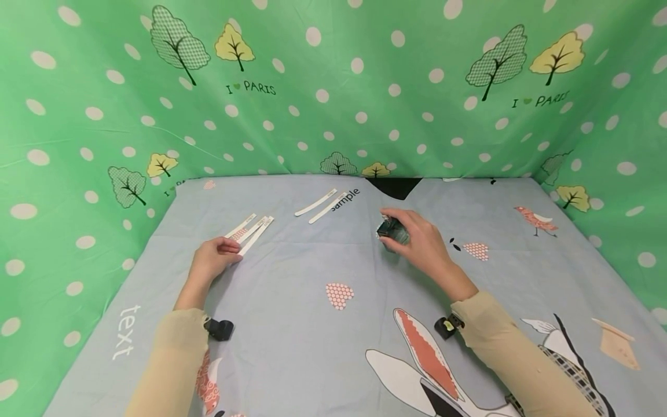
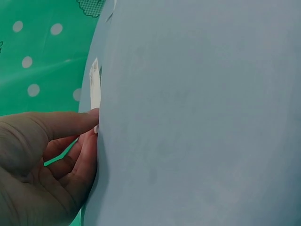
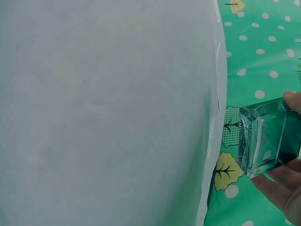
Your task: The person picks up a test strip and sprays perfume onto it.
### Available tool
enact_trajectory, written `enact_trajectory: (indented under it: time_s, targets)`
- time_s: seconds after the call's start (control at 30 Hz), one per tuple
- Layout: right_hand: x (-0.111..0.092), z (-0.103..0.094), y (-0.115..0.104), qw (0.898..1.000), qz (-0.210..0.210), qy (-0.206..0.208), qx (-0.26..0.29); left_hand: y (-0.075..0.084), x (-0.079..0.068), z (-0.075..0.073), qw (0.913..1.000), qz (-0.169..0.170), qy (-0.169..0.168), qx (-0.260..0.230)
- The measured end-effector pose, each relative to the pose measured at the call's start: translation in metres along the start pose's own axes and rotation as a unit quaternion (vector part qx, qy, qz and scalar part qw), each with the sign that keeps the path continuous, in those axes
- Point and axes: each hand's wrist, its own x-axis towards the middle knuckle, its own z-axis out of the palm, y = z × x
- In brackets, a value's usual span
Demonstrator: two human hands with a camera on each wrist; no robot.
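On the left of the table, my left hand [image 1: 212,260] pinches the near end of a white paper strip [image 1: 256,236] between thumb and fingertips. Another white strip [image 1: 247,221] lies close beside it, its lower end near the fingers. In the left wrist view a strip [image 2: 95,84] rises from the pinch of thumb and fingers. My right hand [image 1: 422,240] grips a square glass perfume bottle [image 1: 396,231] by its sides, at the table's right of centre. The right wrist view shows the bottle [image 3: 265,139] as clear, thick-walled glass with dark green inside.
Toward the back middle, two more white strips [image 1: 316,202] lie side by side over printed lettering. A grey-blue printed cloth [image 1: 292,324] covers the table. Green dotted curtains [image 1: 333,87] hang behind it and along the sides.
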Motion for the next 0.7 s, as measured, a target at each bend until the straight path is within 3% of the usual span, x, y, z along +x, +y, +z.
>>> enact_trajectory:
  time_s: [0.7]
  targets:
    - [-0.0009,-0.0008,0.0008,1.0,0.004,0.001,-0.002,0.0021,-0.0015,-0.0008,0.9999,0.011,-0.001,0.008]
